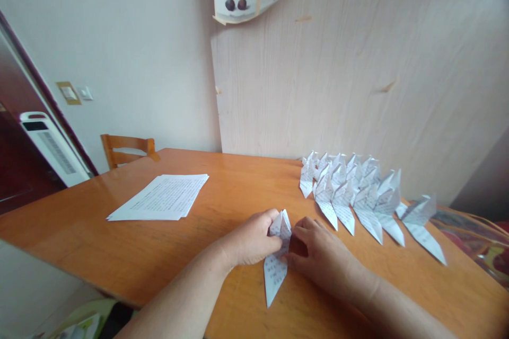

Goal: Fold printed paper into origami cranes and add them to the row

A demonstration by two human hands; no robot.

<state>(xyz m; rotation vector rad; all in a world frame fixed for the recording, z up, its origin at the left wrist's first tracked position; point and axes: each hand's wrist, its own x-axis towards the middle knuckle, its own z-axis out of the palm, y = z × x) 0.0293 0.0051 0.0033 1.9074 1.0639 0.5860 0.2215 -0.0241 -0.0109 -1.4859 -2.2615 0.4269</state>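
A narrow folded paper piece [275, 274], made from a printed sheet, is held over the front of the wooden table [234, 185]. Its pointed tip faces me, and its layered upper end stands up between my hands. My left hand [256, 238] grips it from the left, thumb across the front and fingers behind. From the right, my right hand [314, 249] pinches its edge, fingertips and thumb both touching the paper. Several finished-looking folded paper figures [368, 209] of the same printed paper stand in rows at the table's right side.
A stack of printed sheets [163, 198] lies on the table's left part. Beyond the far left edge is a wooden chair [129, 143]. Clear plastic wrapping [477, 243] borders the right edge. A wall panel [338, 90] rises behind the table.
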